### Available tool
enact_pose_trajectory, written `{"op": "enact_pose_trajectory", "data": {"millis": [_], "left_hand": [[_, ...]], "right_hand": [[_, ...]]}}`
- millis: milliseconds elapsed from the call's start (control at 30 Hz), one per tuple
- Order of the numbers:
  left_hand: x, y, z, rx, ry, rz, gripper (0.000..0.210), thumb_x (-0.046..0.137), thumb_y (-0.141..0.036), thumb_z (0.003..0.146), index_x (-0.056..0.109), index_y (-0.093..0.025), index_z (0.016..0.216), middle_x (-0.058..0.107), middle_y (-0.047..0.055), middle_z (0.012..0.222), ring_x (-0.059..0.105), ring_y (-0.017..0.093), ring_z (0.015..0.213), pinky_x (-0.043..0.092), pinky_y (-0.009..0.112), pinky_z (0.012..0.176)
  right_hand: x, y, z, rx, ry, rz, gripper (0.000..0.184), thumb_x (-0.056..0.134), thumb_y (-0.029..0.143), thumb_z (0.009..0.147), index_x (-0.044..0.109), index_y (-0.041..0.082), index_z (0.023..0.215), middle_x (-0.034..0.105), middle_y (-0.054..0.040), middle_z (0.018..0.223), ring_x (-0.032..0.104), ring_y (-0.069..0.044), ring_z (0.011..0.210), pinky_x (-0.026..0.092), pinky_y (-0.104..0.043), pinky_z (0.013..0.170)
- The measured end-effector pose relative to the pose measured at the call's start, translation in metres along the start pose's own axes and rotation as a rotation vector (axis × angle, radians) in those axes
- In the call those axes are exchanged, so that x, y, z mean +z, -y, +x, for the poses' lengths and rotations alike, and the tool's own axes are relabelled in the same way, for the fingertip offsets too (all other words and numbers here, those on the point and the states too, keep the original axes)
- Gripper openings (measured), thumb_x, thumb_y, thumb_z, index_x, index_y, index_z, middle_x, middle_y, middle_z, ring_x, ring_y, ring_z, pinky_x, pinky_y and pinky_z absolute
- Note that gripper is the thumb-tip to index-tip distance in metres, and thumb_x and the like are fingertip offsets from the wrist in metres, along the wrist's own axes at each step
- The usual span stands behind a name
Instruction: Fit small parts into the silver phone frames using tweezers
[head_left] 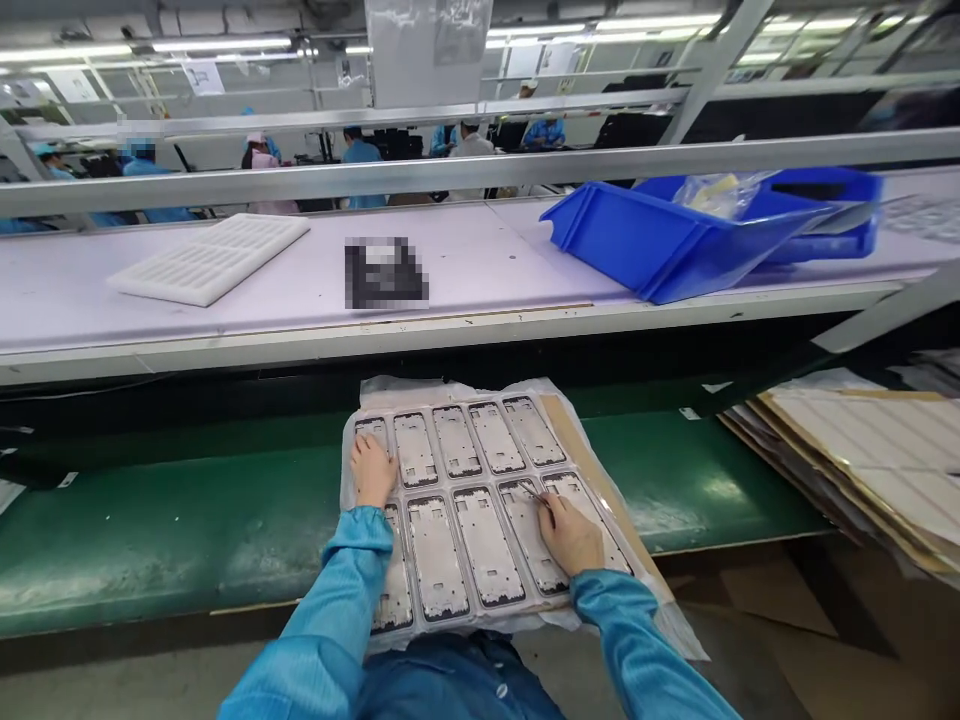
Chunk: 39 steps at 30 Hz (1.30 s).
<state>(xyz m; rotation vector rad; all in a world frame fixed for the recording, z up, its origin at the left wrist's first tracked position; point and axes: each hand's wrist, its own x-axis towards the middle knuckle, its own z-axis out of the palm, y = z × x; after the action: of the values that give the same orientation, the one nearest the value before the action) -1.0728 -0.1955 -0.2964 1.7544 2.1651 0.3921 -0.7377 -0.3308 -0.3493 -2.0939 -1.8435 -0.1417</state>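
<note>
A tray (444, 492) of phone frames lies before me, with the frames set in two rows. My left hand (373, 470) rests on the frame at the tray's upper left corner, its fingers stretched over it and hiding part of it. In my right hand (571, 535) is a thin pair of tweezers (534, 491), held in a pinch. Its tip points at the upper end of a phone frame (525, 530) in the near row; whether it touches cannot be made out. The right hand partly covers the frame at the row's right end.
Under the tray are a cardboard sheet (616, 505) and a green work surface (225, 525). On the raised shelf stand a white slotted tray (217, 255), a blurred dark object (384, 280) and a blue bin (622, 240). Stacked sheets (862, 450) lie right; people sit beyond.
</note>
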Motion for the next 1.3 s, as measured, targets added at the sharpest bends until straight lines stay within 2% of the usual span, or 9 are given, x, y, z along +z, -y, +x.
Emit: {"op": "enact_pose_trajectory", "data": {"millis": [233,400,600,700,867,967,1067,1167,1300], "left_hand": [[-0.016,-0.004,0.008,0.046,0.052,-0.031,0.09,0.068,-0.016,0.077,0.024,0.0,0.154,0.045,0.038,0.146,0.047,0.048,0.136,0.047,0.053,0.1],[-0.037,0.038,0.016,0.063,0.026,-0.388,0.075,0.047,-0.015,0.091,0.015,-0.006,0.158,0.072,0.021,0.107,0.073,0.032,0.094,0.056,0.042,0.084],[-0.012,0.046,-0.006,0.084,-0.059,-0.64,0.054,0.041,-0.022,0.098,0.036,-0.015,0.151,0.051,0.018,0.151,0.048,0.027,0.143,0.042,0.04,0.116],[-0.023,0.035,-0.015,0.157,-0.238,-0.606,0.047,0.041,-0.024,0.098,0.044,-0.014,0.145,0.048,0.018,0.151,0.042,0.028,0.146,0.037,0.043,0.121],[-0.123,-0.016,0.026,0.49,-0.712,-0.679,0.027,0.04,-0.031,0.104,0.062,-0.02,0.115,0.066,0.011,0.115,0.063,0.022,0.113,0.05,0.039,0.102],[-0.189,-0.081,0.085,0.658,-0.627,-0.618,0.025,0.042,-0.025,0.103,0.065,-0.018,0.106,0.067,0.009,0.106,0.063,0.021,0.103,0.051,0.035,0.095],[-0.232,-0.144,0.136,0.58,-0.383,-0.29,0.024,0.045,-0.015,0.099,0.069,-0.014,0.103,0.067,0.012,0.112,0.062,0.022,0.105,0.048,0.034,0.096],[-0.251,-0.179,0.158,0.534,-0.272,-0.153,0.012,0.061,-0.015,0.089,0.071,-0.012,0.083,0.071,0.015,0.098,0.063,0.028,0.105,0.047,0.037,0.094],[-0.251,-0.188,0.155,0.481,-0.239,-0.01,0.007,0.065,-0.011,0.082,0.07,-0.006,0.083,0.07,0.023,0.105,0.058,0.035,0.118,0.043,0.044,0.1]], "right_hand": [[0.003,-0.001,-0.002,-0.008,-0.033,-0.007,0.031,0.04,0.026,0.098,0.07,0.018,0.094,0.07,-0.0072,0.086,0.062,-0.019,0.067,0.033,-0.028,0.057],[0.008,-0.003,-0.002,-0.006,-0.05,-0.005,0.031,0.041,0.028,0.097,0.071,0.018,0.094,0.07,-0.0071,0.084,0.06,-0.018,0.063,0.032,-0.028,0.056],[0.008,-0.004,-0.004,0.015,-0.036,-0.021,0.029,0.043,0.026,0.095,0.07,0.019,0.095,0.071,-0.0076,0.087,0.062,-0.019,0.064,0.034,-0.028,0.055],[0.008,-0.007,-0.006,0.002,-0.028,-0.022,0.028,0.043,0.026,0.094,0.07,0.019,0.096,0.071,-0.0076,0.087,0.063,-0.02,0.064,0.035,-0.028,0.054],[0.008,-0.006,-0.008,0.017,-0.019,-0.024,0.028,0.042,0.026,0.095,0.069,0.019,0.098,0.072,-0.0076,0.086,0.065,-0.02,0.064,0.038,-0.028,0.054],[0.007,-0.004,-0.009,0.022,-0.032,-0.004,0.028,0.041,0.027,0.095,0.068,0.02,0.096,0.072,-0.0073,0.085,0.066,-0.021,0.064,0.04,-0.028,0.054],[0.006,-0.004,-0.009,0.016,-0.067,0.036,0.026,0.042,0.025,0.093,0.068,0.022,0.094,0.072,-0.0071,0.083,0.068,-0.022,0.066,0.043,-0.029,0.055],[0.006,-0.006,-0.009,-0.014,-0.1,0.093,0.025,0.043,0.023,0.092,0.068,0.022,0.093,0.073,-0.0079,0.086,0.07,-0.023,0.07,0.047,-0.029,0.057],[-0.001,-0.001,-0.005,-0.022,-0.081,0.122,0.024,0.043,0.019,0.093,0.067,0.024,0.094,0.072,-0.0064,0.085,0.07,-0.022,0.069,0.047,-0.029,0.057]]}}
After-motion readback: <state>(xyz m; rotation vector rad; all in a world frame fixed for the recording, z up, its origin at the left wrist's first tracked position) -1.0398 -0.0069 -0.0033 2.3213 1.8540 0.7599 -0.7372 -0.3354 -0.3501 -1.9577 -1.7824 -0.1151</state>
